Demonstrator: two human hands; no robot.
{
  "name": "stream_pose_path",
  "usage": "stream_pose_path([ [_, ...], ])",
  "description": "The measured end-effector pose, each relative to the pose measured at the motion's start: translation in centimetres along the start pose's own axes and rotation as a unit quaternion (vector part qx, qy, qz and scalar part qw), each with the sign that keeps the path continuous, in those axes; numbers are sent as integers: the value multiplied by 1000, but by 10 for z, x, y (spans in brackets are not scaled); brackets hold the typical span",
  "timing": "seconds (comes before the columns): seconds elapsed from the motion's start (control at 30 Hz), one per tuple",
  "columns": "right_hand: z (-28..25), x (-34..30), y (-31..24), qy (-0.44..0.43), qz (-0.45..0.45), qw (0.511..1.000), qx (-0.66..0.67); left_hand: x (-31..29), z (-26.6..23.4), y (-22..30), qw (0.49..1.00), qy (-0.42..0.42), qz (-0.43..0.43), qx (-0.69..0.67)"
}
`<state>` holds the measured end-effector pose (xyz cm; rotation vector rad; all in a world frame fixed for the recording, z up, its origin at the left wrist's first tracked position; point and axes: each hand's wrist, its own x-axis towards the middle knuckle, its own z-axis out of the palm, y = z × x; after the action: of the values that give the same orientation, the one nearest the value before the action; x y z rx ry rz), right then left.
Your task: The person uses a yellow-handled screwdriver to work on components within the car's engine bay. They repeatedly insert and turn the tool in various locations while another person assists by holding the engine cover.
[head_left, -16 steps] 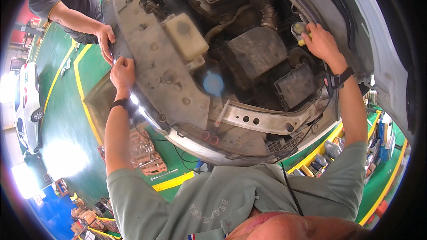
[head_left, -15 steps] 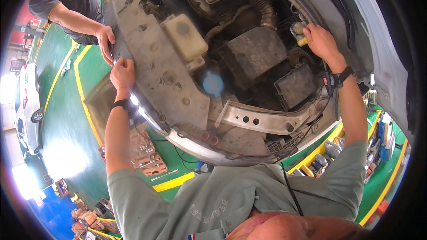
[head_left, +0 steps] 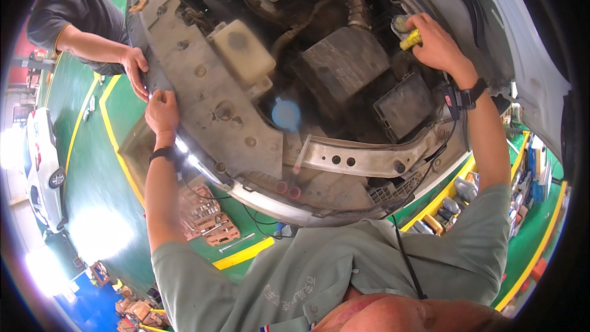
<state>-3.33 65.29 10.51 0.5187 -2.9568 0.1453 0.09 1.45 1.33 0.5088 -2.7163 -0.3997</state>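
Over the engine bay, my right hand [head_left: 437, 44] is closed round a short yellow cylindrical object [head_left: 410, 39]. It sits beside a round, pale-yellowish cap [head_left: 401, 23] near the fender. My left hand [head_left: 161, 111] is closed at the front edge of the dusty grey plastic cover [head_left: 206, 95]; its fingertips and whatever they grip are hidden. Just beyond it, a co-worker's hand [head_left: 135, 69] rests on the same edge. Scissors [head_left: 297, 169] with reddish handles lie on the front crossmember, near a blue cap [head_left: 286, 114].
A black ribbed box [head_left: 343, 63], a cream fluid tank [head_left: 243, 52] and a corrugated hose [head_left: 347, 0] fill the bay. An open orange tool case [head_left: 215, 227] lies on the green floor. Parts trays [head_left: 452, 206] line the right. A white car [head_left: 43, 169] stands far left.
The whole view has shifted slightly. My right hand has moved the yellow object a little farther away, showing more of it. My left hand stays at the cover's edge, beside the co-worker's hand.
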Motion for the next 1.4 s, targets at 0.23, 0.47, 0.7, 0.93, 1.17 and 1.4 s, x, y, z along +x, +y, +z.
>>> stream_pose_path([
  [0.23,8,6,28,-85,32,996,11,2,3,1,1000,5,16,10],
  [0.47,-2,-1,-3,-73,124,989,-16,3,5,-11,999,-6,23,32],
  [0.7,9,-13,20,39,-20,999,16,7,11,-14,998,-6,50,49],
  [0.93,17,4,27,-29,63,997,39,10,11,-20,995,-15,82,47],
  [1.17,-19,-22,7,57,-35,996,61,11,11,-33,996,-30,73,46],
  [1.4,5,-24,23,70,-58,994,64,16,10,-33,994,-27,72,78],
])
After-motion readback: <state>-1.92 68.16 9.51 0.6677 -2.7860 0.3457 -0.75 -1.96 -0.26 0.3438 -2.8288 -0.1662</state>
